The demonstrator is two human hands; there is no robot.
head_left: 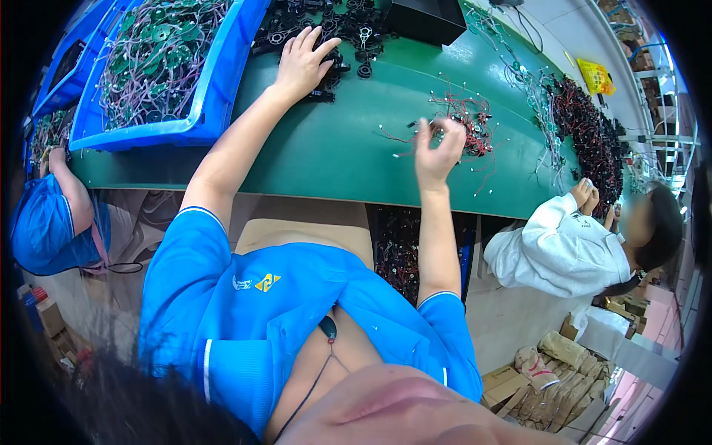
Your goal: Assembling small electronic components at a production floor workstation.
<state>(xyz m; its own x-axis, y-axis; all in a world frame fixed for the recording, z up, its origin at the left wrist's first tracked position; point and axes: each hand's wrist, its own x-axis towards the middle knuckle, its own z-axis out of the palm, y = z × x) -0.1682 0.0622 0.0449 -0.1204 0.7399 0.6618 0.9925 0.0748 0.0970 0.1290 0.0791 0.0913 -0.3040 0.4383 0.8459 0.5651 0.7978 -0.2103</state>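
My left hand [302, 65] rests with its fingers spread on a heap of small black plastic parts [365, 35], some of them ring-shaped, at the far side of the green table [348, 126]. My right hand [440, 150] is at the near edge of a loose pile of red and black wires [475, 122] with small white connectors. Its fingers are curled and somewhat blurred, with the thumb raised. Whether a wire is between them I cannot make out.
A blue bin [199, 111] full of green circuit boards with wires stands left of my arm. At the back sits a black box [426, 21]. A long heap of dark wired parts [589, 133] lies on the right, beside a co-worker in a white top [552, 245]. Another co-worker's blue sleeve [52, 219] shows at left.
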